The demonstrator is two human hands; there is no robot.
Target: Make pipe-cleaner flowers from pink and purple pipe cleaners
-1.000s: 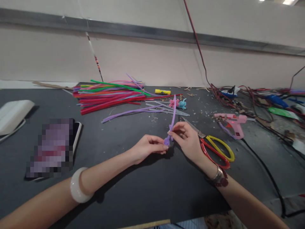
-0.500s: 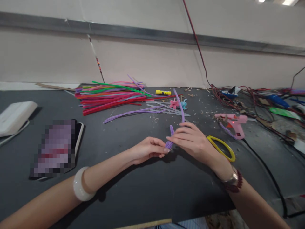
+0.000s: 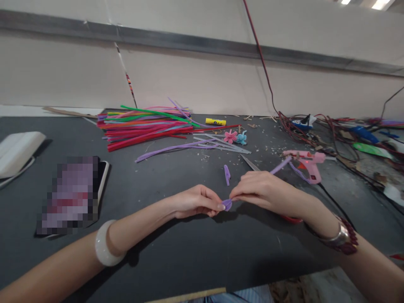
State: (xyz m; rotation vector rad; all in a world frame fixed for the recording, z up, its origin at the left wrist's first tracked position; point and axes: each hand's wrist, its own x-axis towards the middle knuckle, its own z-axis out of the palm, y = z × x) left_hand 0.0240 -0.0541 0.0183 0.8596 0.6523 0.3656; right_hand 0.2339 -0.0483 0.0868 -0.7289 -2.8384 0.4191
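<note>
From the head cam, our left hand [image 3: 195, 202] and right hand [image 3: 261, 187] are both pinching a small fuzzy lilac pipe cleaner bit [image 3: 226, 205] between the fingertips, just above the middle of our matte black work table [image 3: 176, 261]. A short lilac pipe cleaner offcut [image 3: 227, 174] lies at 12 o'clock, a pink hot glue gun [image 3: 311, 162] sits around 2, and a big multicoloured pipe cleaner pile [image 3: 142, 128] is at 11.

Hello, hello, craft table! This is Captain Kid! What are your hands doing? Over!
Left hand and right hand pinching purple pipe cleaner. Scissors partly under right arm. Pink glue gun off to the right, not in the way.
</note>
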